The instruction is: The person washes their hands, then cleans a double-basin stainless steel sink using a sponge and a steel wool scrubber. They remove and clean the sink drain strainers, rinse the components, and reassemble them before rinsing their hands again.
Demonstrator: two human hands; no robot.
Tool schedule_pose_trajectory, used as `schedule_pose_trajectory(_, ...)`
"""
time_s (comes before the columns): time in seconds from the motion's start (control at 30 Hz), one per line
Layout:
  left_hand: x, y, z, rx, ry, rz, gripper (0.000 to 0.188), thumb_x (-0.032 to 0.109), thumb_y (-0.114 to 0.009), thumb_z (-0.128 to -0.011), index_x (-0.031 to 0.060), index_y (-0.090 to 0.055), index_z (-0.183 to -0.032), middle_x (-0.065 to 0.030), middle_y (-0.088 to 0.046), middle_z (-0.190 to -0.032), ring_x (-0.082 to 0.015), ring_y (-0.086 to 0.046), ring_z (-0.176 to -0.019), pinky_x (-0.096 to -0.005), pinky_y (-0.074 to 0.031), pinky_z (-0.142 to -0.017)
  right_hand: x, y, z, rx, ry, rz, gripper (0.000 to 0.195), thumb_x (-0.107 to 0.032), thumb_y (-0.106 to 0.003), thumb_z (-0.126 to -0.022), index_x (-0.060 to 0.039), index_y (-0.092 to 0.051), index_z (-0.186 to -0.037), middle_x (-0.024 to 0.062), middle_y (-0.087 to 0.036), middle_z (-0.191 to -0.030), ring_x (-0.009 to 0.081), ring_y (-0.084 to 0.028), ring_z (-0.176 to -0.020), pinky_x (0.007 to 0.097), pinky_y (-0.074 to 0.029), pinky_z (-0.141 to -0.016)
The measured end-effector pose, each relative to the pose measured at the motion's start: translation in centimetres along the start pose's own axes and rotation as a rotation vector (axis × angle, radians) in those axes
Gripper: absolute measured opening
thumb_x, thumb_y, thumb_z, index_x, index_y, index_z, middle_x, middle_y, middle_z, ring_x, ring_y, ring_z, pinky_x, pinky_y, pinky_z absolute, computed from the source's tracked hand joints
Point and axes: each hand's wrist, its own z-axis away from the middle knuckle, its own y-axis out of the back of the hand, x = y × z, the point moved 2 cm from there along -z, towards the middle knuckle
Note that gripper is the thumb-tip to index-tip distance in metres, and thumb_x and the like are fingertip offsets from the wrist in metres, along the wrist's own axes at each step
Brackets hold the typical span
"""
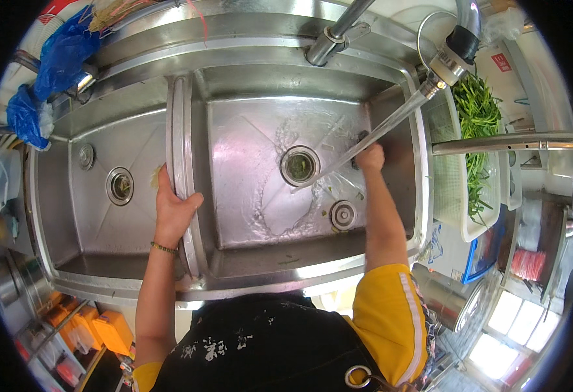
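My left hand [174,213] grips the metal divider [181,147] between two stainless steel sink basins, thumb on the right side, fingers over the left. My right hand [372,158] is low in the right basin [247,142], by its right wall. It holds a small dark item [356,161], mostly hidden, perhaps a scrubber. From a spray hose head [443,71] at upper right, a water stream [364,142] runs into the basin, landing beside the drain [300,166]. Green scraps sit in the drain strainer. A loose drain cover [343,215] lies nearer me, with leaf bits around it.
The left basin [95,215] holds another drain [120,186] and a round metal cover [86,157]. Right of the sink, a white plastic basket [480,228] holds leafy greens [477,108]. A metal pipe [506,142] crosses above it. Blue plastic bags [63,63] hang at upper left.
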Motion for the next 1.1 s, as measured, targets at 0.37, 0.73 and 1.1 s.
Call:
schedule_pose_trajectory(0.37,-0.3,0.0,0.0,0.051,0.009,0.026,0.081,0.000,-0.064,-0.068,-0.0073,-0.027,-0.140,-0.0140,-0.054,-0.119,-0.0184,-0.056,-0.101,-0.0294,-0.048,-0.085,-4.4,1.0,-4.5,0.190,0.240,-0.268,0.038,-0.004,-0.057,-0.067,-0.0056,-0.069,-0.104,0.0199,-0.068,-0.100,0.0340,-0.065,-0.096,0.0385,-0.052,-0.084)
schedule_pose_trajectory(0.73,-1.7,0.5,0.0,0.048,-0.024,-0.072,0.080,0.000,-0.065,-0.069,-0.0057,-0.029,-0.140,-0.0146,-0.051,-0.123,-0.0196,-0.054,-0.107,-0.0313,-0.046,-0.091,-11.2,-1.6,5.0,-0.107,0.562,-0.324,0.040,-0.004,-0.059,-0.066,-0.0093,-0.070,-0.104,0.0179,-0.065,-0.106,0.0355,-0.062,-0.100,0.0403,-0.049,-0.090)
schedule_pose_trajectory(1.1,0.0,0.1,0.2,0.063,-0.004,-0.052,0.074,-0.003,-0.062,-0.067,-0.0035,-0.036,-0.136,-0.0115,-0.057,-0.115,-0.0175,-0.057,-0.100,-0.0276,-0.047,-0.086,-3.3,-2.7,7.3,-0.140,0.201,0.120,0.048,-0.020,-0.070,-0.071,-0.0093,-0.057,-0.116,0.0184,-0.060,-0.111,0.0361,-0.058,-0.109,0.0431,-0.050,-0.090)
